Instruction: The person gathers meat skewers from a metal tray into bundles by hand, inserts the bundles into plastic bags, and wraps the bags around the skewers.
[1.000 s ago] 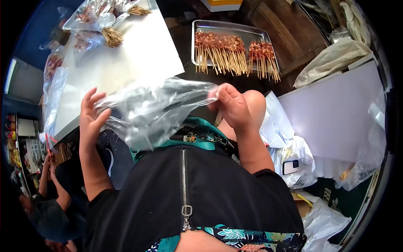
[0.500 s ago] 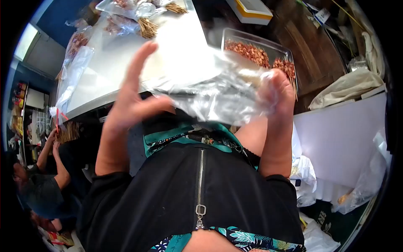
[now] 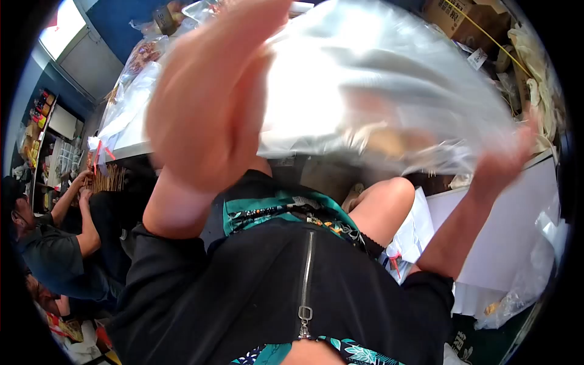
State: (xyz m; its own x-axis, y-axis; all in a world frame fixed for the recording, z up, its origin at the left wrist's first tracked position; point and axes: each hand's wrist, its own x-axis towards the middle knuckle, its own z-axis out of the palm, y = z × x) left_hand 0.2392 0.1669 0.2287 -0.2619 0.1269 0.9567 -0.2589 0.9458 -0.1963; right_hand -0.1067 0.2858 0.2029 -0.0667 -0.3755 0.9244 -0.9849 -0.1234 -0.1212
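Observation:
A clear plastic bag (image 3: 420, 67) is spread wide and blurred in front of me, above the white table. My right hand (image 3: 508, 155), smeared by motion, is closed on its right edge. Close to the camera, my left hand (image 3: 210, 103) is raised at the bag's left side. Its fingertips run toward the top of the view, and blur hides whether they grip the film. A reddish patch shows dimly through the bag, where the tray of skewers stood.
At the left of the white table (image 3: 131, 143) lie bagged skewers (image 3: 143, 55) and plastic film. A co-worker (image 3: 55, 243) sits at the left with hands on a bundle of sticks (image 3: 109, 179). A cardboard box (image 3: 465, 21) stands at upper right, and a pale panel (image 3: 505, 219) at right.
The crumpled bag has been swept up and spread out. My right hand has moved right and outward with it. My left hand, formerly open, has risen closer to the camera.

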